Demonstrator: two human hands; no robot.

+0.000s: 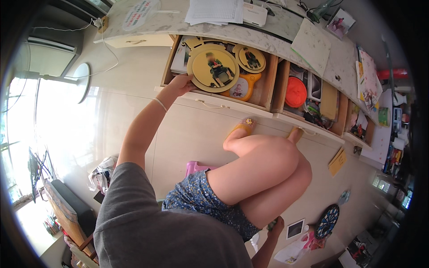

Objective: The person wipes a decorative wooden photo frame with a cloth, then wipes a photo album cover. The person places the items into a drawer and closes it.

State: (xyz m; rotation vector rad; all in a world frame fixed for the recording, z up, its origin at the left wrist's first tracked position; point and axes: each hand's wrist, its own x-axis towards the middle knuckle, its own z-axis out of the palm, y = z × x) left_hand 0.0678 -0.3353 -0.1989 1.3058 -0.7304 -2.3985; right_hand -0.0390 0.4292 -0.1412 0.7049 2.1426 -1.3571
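My left hand (183,84) grips the lower left edge of a large round gold photo plaque (201,75). The plaque lies over an open drawer (272,83) and shows a seated person. A smaller round gold photo plaque (244,62) adjoins it on the right. Partly under the large plaque is an orange photo frame (256,78) with a smiling face on its corner. Low beside my thigh, my right hand (277,229) closes around a small greenish object (270,225), mostly hidden by the fingers.
A second open drawer holds a round red item (296,92) and a tan envelope (329,100). Papers (214,11) lie on the marbled countertop (281,33). On the floor are a pink stool (194,167), a dartboard (327,221), a plastic bag (291,251) and a yellow envelope (337,162).
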